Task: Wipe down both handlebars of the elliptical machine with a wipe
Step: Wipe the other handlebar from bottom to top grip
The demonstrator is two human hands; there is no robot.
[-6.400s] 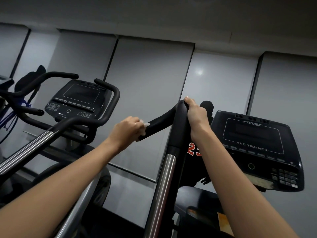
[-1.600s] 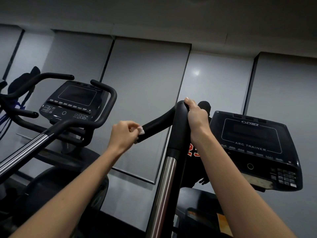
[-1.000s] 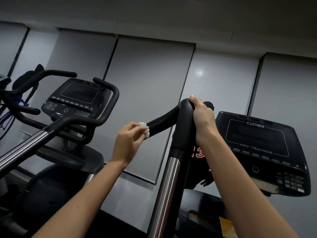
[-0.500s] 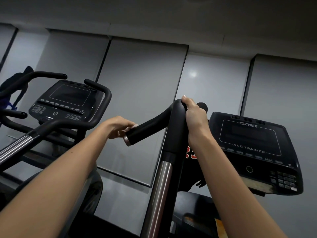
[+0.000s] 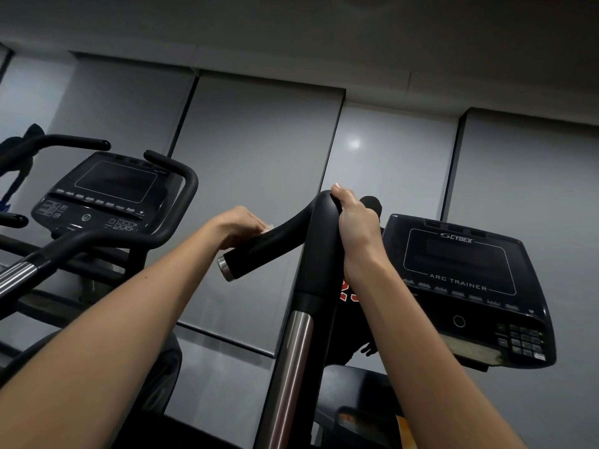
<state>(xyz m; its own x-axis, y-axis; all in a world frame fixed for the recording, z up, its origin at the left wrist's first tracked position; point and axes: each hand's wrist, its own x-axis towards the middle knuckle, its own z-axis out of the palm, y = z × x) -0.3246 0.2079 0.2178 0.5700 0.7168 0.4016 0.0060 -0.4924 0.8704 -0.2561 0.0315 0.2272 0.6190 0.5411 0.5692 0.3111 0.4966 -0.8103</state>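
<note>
A black handlebar (image 5: 319, 241) rises on a steel post in the middle of the view, with a side grip (image 5: 259, 249) branching down to the left and ending in a silver cap. My right hand (image 5: 355, 226) grips the top bend of the handlebar. My left hand (image 5: 238, 226) lies over the upper side of the side grip and holds a white wipe (image 5: 268, 227) against it; only a small corner of the wipe shows past the fingers.
The elliptical's black console (image 5: 466, 283) marked ARC TRAINER sits to the right of the handlebar. A second machine with its own console (image 5: 107, 192) and curved black bars (image 5: 181, 205) stands close on the left. Grey wall panels are behind.
My left hand has slid from the capped end up along the side grip and sits on top of it, the wipe's corner showing again. My right hand has kept its hold at the top.
</note>
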